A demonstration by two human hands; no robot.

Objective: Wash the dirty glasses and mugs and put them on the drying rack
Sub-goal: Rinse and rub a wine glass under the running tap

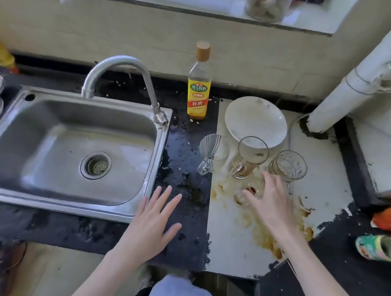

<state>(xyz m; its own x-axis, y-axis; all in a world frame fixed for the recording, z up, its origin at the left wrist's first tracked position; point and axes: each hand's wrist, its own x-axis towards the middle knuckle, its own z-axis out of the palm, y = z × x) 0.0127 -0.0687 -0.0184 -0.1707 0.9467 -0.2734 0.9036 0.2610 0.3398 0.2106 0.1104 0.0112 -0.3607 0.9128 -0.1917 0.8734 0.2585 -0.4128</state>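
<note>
From the head camera I see my left hand (152,219) flat over the dark counter (176,244), just beside the sink (66,136), its grip spread and holding nothing. My right hand (269,202) reaches over the stained white board (231,247); its fingers curl around a small glass (249,192), which lies in the brown spill. Behind it stand a clear mug (212,152), a dirty mug (249,157) and a patterned glass (287,166), in a row near the white plate (255,119). A bottle (198,83) stands behind them.
</note>
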